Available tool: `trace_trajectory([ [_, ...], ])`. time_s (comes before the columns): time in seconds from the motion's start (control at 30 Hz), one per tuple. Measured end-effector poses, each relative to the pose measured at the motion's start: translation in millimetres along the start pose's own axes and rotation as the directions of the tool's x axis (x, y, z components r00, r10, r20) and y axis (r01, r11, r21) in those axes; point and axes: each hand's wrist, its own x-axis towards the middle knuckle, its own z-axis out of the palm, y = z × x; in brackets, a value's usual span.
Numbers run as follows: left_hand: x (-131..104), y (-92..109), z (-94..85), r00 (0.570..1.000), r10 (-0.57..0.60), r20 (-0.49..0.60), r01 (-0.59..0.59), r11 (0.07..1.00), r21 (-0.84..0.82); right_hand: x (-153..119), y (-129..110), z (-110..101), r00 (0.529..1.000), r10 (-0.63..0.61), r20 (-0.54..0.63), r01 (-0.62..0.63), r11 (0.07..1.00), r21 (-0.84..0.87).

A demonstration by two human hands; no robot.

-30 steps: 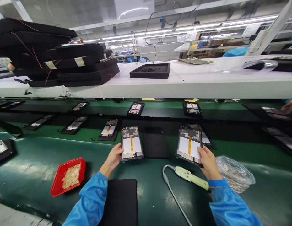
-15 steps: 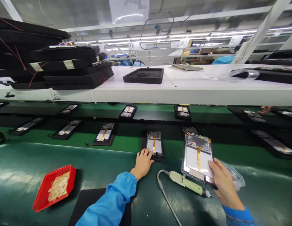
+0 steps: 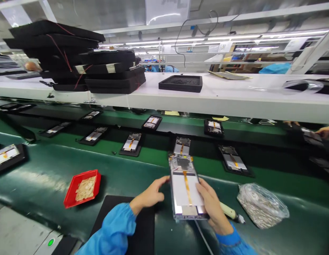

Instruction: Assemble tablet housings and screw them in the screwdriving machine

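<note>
Head view: tablet (image 3: pixel 186 189) in the grip of the right hand (image 3: pixel 212 207), half-spread left hand (image 3: pixel 150 193) beside it.

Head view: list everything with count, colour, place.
Held tablet: one, grey-white, centre.
Other tablets: nine or more, grey-white, beyond and left.
Bin: one, red, left.
Pieces: many, beige, in bin.
Bag: one, clear, right.
Tool: one, pale green, right.
Mat: one, black, lower left.
Bench: one, green, foreground.
Shelf: one, white, beyond.
Tray: one, black, on shelf.
Stacked slabs: several, black, shelf's left.
Co-worker's hand: at least one, far right.
Left hand: one, blue-sleeved, beside tablet, contact unclear.
Right hand: one, blue-sleeved, gripping tablet.
</note>
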Motion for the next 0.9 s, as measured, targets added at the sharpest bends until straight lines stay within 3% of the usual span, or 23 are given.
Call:
trace_trajectory([
  [0.07,-56.7,7.3,-5.9,0.989,-0.145,0.013,0.146,0.978,-0.147,-5.8,19.2,32.1,0.986,0.042,0.161,-0.045,0.999,0.015],
  [0.17,-138.0,11.3,-20.3,0.936,-0.329,-0.126,0.279,0.910,-0.307,-13.5,59.0,74.2,0.959,0.057,0.277,-0.062,0.998,0.010],
  [0.27,-205.6,10.0,-33.3,0.863,-0.441,-0.247,0.272,0.817,-0.509,-17.7,104.1,108.2,0.946,0.043,0.322,-0.030,0.999,-0.045],
  [0.37,-246.5,12.2,-32.5,0.784,-0.539,-0.307,0.175,0.667,-0.724,-22.1,137.8,133.6,0.924,0.039,0.380,0.030,0.984,-0.174],
  [0.47,-254.9,20.5,-21.9,0.716,-0.561,-0.414,-0.030,0.569,-0.822,-31.5,147.2,148.8,0.915,-0.005,0.403,0.201,0.874,-0.443],
  [0.53,-247.1,24.5,-18.3,0.679,-0.572,-0.460,-0.144,0.512,-0.847,-39.4,140.5,155.4,0.899,-0.142,0.414,0.394,0.675,-0.624],
  [0.6,-236.3,25.1,-19.0,0.637,-0.582,-0.506,-0.237,0.477,-0.846,-49.8,128.7,162.2,0.820,-0.325,0.471,0.572,0.448,-0.687],
  [0.67,-228.0,23.9,-20.1,0.614,-0.591,-0.523,-0.282,0.454,-0.845,-64.5,118.1,170.9,0.685,-0.377,0.623,0.728,0.339,-0.596],
  [0.77,-223.8,22.7,-18.3,0.618,-0.609,-0.497,-0.256,0.441,-0.860,-88.4,112.9,187.0,0.441,-0.258,0.860,0.868,0.366,-0.336],
  [0.8,-224.1,22.6,-17.5,0.626,-0.608,-0.489,-0.241,0.445,-0.862,-93.9,114.0,192.1,0.385,-0.235,0.892,0.882,0.378,-0.281],
  [0.83,-224.8,22.6,-17.1,0.637,-0.603,-0.480,-0.225,0.450,-0.864,-97.2,115.7,196.4,0.360,-0.229,0.904,0.887,0.385,-0.255],
  [0.9,-226.1,22.9,-17.6,0.660,-0.586,-0.470,-0.197,0.469,-0.861,-98.2,119.3,202.0,0.371,-0.241,0.897,0.876,0.413,-0.251],
])
